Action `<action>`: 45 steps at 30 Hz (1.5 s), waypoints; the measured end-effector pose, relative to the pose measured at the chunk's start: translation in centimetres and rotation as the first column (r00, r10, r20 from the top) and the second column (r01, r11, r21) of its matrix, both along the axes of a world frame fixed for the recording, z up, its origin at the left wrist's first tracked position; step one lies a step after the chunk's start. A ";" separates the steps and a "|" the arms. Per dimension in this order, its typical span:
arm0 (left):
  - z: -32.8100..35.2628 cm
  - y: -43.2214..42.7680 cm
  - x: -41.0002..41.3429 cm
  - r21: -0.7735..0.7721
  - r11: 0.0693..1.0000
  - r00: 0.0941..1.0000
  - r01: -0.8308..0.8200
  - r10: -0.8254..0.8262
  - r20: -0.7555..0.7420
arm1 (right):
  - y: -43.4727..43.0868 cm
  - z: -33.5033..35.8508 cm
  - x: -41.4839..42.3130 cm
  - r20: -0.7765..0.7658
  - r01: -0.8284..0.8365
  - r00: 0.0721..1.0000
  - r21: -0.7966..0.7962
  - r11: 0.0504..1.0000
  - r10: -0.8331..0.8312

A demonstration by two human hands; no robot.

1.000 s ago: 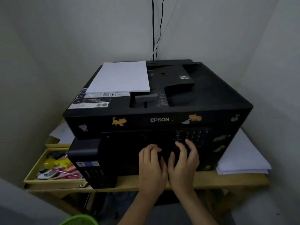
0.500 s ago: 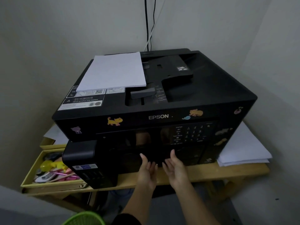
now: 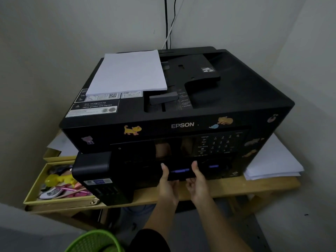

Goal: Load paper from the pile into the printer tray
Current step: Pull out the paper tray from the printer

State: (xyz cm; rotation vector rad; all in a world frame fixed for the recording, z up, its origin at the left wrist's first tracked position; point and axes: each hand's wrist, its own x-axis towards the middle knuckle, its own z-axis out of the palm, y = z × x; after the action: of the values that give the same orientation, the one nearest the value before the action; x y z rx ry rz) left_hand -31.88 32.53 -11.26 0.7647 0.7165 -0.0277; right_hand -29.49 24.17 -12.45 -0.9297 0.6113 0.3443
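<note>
A black Epson printer with animal stickers stands on a wooden table. A white paper pile lies on its top left. At the printer's lower front sits the tray with blue tabs. My left hand and my right hand are side by side at the tray's front edge, palms up, thumbs on top and fingers curled under it.
A second stack of white sheets lies on the table to the printer's right. A yellow box of small items sits at the left. A green basket is below. Walls close in on both sides.
Both hands dropped from the control panel to the lower front and turned palms up, now hooked on the tray's edge. The camera view shifted slightly upward.
</note>
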 end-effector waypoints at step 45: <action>0.8 0.2 -12.8 0.617 -0.642 0.590 0.456 -0.301 -0.749 | -4.7 -2.1 -12.5 -0.062 0.198 0.731 -0.934 -0.298 0.680</action>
State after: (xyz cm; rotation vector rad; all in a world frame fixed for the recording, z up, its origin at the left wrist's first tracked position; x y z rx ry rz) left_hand -44.65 32.74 -10.42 3.0004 0.0983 -0.4382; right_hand -42.03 19.49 -14.55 -2.8480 -0.1847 -0.2016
